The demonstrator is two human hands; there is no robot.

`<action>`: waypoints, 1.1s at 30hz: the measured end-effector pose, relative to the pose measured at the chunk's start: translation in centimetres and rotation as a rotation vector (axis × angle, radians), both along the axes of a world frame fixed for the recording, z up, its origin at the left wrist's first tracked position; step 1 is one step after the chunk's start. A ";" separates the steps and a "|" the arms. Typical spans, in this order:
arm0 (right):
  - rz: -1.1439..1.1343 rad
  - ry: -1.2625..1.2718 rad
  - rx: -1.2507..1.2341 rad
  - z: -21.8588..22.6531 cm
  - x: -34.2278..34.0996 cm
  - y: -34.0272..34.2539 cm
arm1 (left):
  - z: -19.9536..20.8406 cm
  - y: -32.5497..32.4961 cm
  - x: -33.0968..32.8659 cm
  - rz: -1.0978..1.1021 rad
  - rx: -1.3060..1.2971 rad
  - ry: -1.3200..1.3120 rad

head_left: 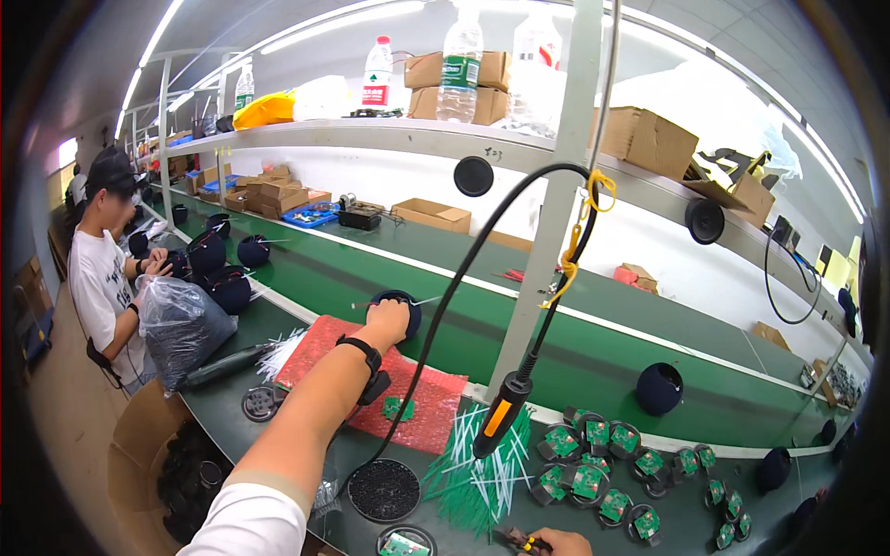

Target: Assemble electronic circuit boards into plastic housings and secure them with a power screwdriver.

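Speaker shell (400,306) sits under your left hand (387,322), fingers wrapped over it; right hand (559,542) probably pinches pliers (515,539) at worktop (306,347) edge.

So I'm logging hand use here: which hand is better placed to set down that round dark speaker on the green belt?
Left, probably. The left hand is stretched out and already grips the round dark speaker at the green belt. The right hand sits low at the near edge, holding pliers.
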State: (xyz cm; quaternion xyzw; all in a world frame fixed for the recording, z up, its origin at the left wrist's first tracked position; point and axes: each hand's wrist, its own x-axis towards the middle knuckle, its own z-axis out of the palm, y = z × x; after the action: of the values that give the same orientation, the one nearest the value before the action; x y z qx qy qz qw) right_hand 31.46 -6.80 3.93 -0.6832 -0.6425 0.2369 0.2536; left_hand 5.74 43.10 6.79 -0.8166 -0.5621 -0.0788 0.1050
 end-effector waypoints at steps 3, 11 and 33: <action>-0.004 0.018 0.012 -0.3 0.1 0.2 | -1.7 1.3 0.4 -0.010 0.172 0.006; -0.010 0.027 0.018 -0.6 0.3 0.4 | 4.6 -2.3 -2.2 -0.151 0.429 -0.369; -0.424 0.129 -0.033 1.6 4.0 -7.1 | 1.6 -46.2 1.4 -0.965 -0.325 -0.357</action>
State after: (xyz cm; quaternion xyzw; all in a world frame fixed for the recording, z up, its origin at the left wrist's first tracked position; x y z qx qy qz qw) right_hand 35.45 -13.93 5.52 -0.7904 -0.4629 0.2319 0.3273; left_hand 7.15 -3.10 8.34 -0.9617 -0.1371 -0.1679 -0.1680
